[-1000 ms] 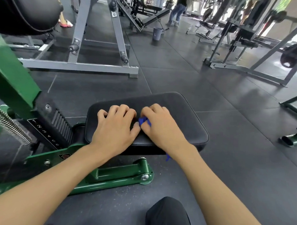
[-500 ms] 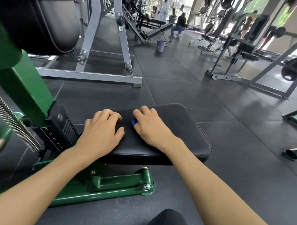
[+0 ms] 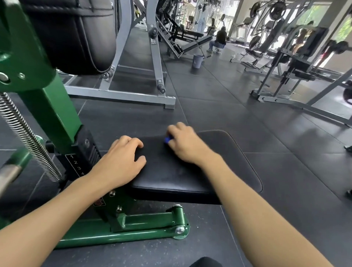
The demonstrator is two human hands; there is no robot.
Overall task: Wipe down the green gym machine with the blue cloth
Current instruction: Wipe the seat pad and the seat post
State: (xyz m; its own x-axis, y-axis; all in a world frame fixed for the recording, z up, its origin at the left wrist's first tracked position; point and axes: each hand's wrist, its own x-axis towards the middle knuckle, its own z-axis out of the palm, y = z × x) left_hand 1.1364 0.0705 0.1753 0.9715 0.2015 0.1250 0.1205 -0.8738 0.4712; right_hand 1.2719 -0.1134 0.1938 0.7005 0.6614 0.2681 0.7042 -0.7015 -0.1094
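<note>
The blue cloth (image 3: 167, 140) is bunched under my right hand (image 3: 183, 142) on the black seat pad (image 3: 219, 170); only a corner shows. I judge it soft and light, best pinned flat under the palm. One cloth, one pad, one green gym machine (image 3: 42, 100) (its spring alongside). My left hand (image 3: 120, 161) lies flat on the pad, holding nothing, apart from the right.

Two hands (image 3: 120, 161), one blue cloth (image 3: 167, 140), one black seat pad (image 3: 220, 166), one coil spring (image 3: 25, 136).
</note>
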